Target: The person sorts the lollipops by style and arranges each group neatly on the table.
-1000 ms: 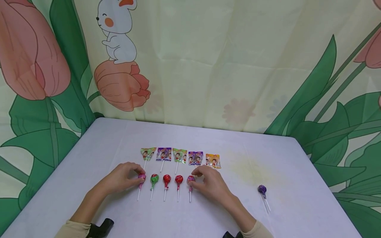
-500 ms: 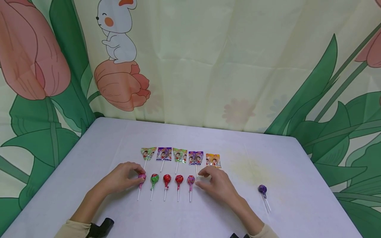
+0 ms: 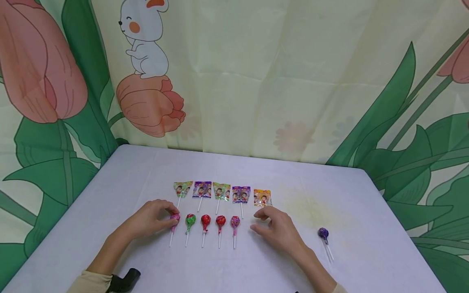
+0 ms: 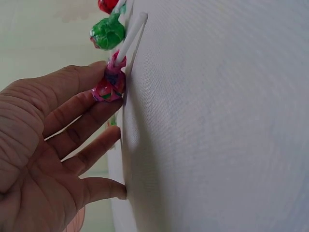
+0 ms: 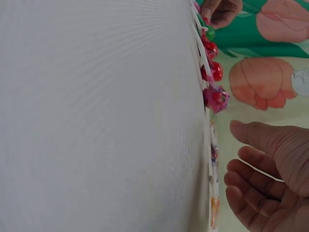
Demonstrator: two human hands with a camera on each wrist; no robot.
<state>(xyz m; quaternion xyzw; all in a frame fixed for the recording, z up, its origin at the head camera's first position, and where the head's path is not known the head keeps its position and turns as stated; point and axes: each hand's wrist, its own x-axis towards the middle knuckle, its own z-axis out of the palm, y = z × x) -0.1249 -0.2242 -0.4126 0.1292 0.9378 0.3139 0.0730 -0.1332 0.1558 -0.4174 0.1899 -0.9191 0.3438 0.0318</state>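
At the left end of the front row, my left hand (image 3: pixel 149 219) pinches the head of a pink lollipop (image 4: pixel 110 87) between thumb and fingers; its white stick points toward the near edge. To its right lie a green lollipop (image 3: pixel 190 220), two red lollipops (image 3: pixel 205 220) and a pink-purple lollipop (image 3: pixel 235 221). My right hand (image 3: pixel 276 228) holds nothing, its fingers loosely bent, a short way right of the pink-purple lollipop. Behind it, an orange-wrapped lollipop (image 3: pixel 262 197) shows its packet, while its stick is mostly hidden by the hand.
A back row of flat-wrapped lollipops includes green (image 3: pixel 221 191) and purple (image 3: pixel 241 194) packets. Apart on the right lies a dark purple lollipop (image 3: pixel 323 233). All rest on a white-covered table (image 3: pixel 154 171), with a printed curtain (image 3: pixel 238 81) behind its far edge.
My right hand has let go of the pink-purple lollipop and moved right, away from it. My left hand has stayed on the pink lollipop at the left end.
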